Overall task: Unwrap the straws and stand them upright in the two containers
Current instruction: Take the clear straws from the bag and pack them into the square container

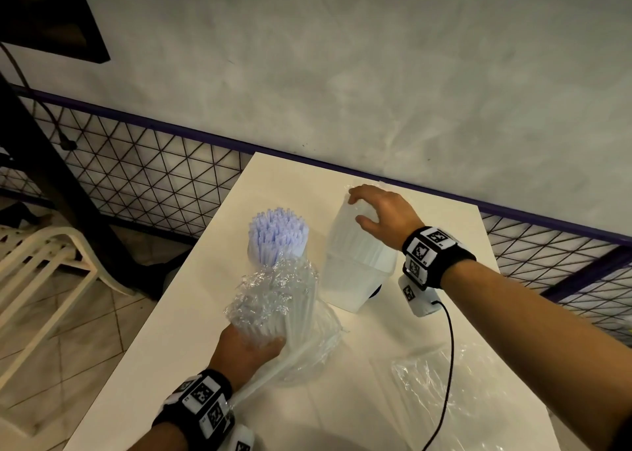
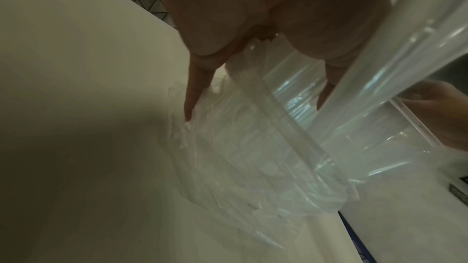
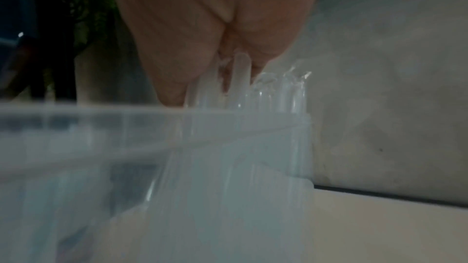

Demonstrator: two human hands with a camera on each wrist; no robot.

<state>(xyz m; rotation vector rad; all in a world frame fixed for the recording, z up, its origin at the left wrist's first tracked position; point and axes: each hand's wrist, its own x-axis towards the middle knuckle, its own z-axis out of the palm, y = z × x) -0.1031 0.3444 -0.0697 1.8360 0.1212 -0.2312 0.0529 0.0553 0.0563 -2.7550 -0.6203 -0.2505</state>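
Note:
A bundle of pale purple straws [image 1: 277,233] stands upright in a clear container [image 1: 316,344] at the table's middle, with crumpled plastic wrap [image 1: 273,291] pushed down around it. My left hand [image 1: 270,344] grips the bundle low, over the wrap. In the left wrist view my left hand [image 2: 258,101] lies on the wrap [image 2: 240,157] by the container's rim [image 2: 278,123]. To the right, a translucent container [image 1: 355,279] holds clear straws [image 1: 352,235]. My right hand [image 1: 362,208] grips their tops; the right wrist view shows this hand [image 3: 215,81] round the straw tips [image 3: 240,75].
A loose sheet of clear wrap [image 1: 448,385] lies on the white table [image 1: 205,314] at the near right. A black cable [image 1: 450,348] runs from my right wrist. A wire fence [image 1: 143,173] and grey wall stand behind, a white chair [image 1: 44,266] to the left.

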